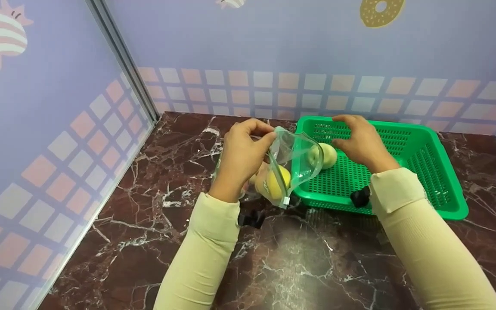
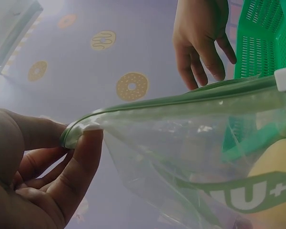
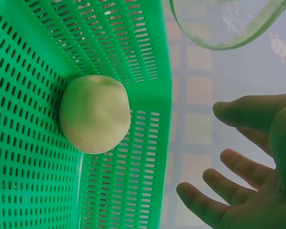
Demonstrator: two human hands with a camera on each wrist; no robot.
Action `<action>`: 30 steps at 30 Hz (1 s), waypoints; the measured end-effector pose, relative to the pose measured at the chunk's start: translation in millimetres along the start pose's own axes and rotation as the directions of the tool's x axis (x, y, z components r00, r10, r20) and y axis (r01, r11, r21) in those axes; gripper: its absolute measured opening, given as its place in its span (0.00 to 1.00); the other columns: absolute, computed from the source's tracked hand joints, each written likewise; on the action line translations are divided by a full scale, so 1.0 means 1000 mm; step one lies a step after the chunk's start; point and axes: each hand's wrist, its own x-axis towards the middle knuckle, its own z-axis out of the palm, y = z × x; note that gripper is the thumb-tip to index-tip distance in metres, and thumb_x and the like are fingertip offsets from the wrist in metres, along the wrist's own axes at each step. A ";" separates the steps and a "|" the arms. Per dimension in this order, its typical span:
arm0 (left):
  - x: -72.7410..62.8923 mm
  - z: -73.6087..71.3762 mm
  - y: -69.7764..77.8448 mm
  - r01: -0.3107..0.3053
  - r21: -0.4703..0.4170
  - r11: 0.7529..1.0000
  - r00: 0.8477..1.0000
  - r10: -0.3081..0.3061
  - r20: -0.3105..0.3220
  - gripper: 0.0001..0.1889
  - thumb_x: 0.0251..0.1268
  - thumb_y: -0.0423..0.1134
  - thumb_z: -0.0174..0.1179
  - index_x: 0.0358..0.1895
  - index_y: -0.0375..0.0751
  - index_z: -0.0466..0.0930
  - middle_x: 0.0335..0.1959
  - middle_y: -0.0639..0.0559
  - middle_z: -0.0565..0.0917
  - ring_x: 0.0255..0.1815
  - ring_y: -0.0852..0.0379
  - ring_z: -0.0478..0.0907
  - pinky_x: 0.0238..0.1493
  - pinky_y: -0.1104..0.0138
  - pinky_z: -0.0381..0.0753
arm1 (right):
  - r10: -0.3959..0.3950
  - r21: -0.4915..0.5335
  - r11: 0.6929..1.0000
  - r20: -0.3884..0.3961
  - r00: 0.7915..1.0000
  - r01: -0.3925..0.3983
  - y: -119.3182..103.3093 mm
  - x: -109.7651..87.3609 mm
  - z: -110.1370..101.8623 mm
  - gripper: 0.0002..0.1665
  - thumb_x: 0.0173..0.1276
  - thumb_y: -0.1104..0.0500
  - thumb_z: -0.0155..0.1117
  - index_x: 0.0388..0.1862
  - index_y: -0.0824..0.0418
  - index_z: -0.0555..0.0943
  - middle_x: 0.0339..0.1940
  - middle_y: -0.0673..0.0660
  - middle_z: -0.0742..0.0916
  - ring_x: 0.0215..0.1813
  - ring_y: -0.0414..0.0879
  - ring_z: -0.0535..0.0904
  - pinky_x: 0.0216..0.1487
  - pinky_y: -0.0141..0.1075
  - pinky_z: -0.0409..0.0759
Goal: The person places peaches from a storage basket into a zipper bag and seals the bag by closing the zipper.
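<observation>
My left hand [image 1: 246,155] pinches the rim of a clear zip bag [image 2: 148,157] between thumb and fingers. The bag's mouth gapes toward the right, with a green seal and a white slider [image 1: 285,200] on it. Inside the bag a yellow fruit [image 1: 279,181] shows through the plastic. My right hand [image 1: 362,142] hovers over the green basket [image 1: 450,189], fingers spread and holding nothing. A pale yellow-green round fruit [image 3: 95,114] lies in the basket's corner, just left of that hand in the head view and partly behind the bag's plastic.
The basket stands on a dark red marbled tabletop [image 1: 144,249], close to the back wall [image 1: 252,51]. Another wall panel [image 1: 37,129] rises along the left side. A black wrist mount [image 1: 252,218] sits at the left cuff.
</observation>
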 end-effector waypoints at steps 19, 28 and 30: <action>-0.015 -0.014 -0.005 0.051 -0.030 0.998 0.998 -0.051 -0.028 0.03 0.62 0.40 0.65 0.36 0.47 0.85 0.36 0.55 0.85 0.34 0.59 0.80 0.34 0.67 0.80 | -0.012 0.018 1.000 0.068 0.998 0.010 -0.009 0.019 0.023 0.36 0.69 0.59 0.61 0.74 0.53 0.63 0.76 0.63 0.62 0.75 0.64 0.58 0.68 0.61 0.64; -0.019 -0.013 -0.003 0.039 -0.097 0.995 0.999 -0.038 0.006 0.03 0.63 0.38 0.64 0.37 0.45 0.85 0.36 0.53 0.85 0.19 0.56 0.80 0.24 0.65 0.83 | -0.023 0.007 1.000 0.103 0.994 0.022 -0.006 0.021 0.030 0.37 0.68 0.59 0.62 0.74 0.55 0.62 0.76 0.64 0.61 0.74 0.65 0.59 0.68 0.61 0.64; -0.019 -0.013 -0.003 0.032 -0.105 0.994 0.999 -0.033 -0.001 0.03 0.63 0.37 0.65 0.36 0.44 0.85 0.35 0.52 0.85 0.18 0.57 0.80 0.24 0.65 0.83 | -0.020 0.007 1.000 0.119 0.993 0.019 -0.006 0.023 0.031 0.37 0.68 0.59 0.62 0.74 0.54 0.62 0.77 0.64 0.61 0.74 0.65 0.59 0.67 0.61 0.65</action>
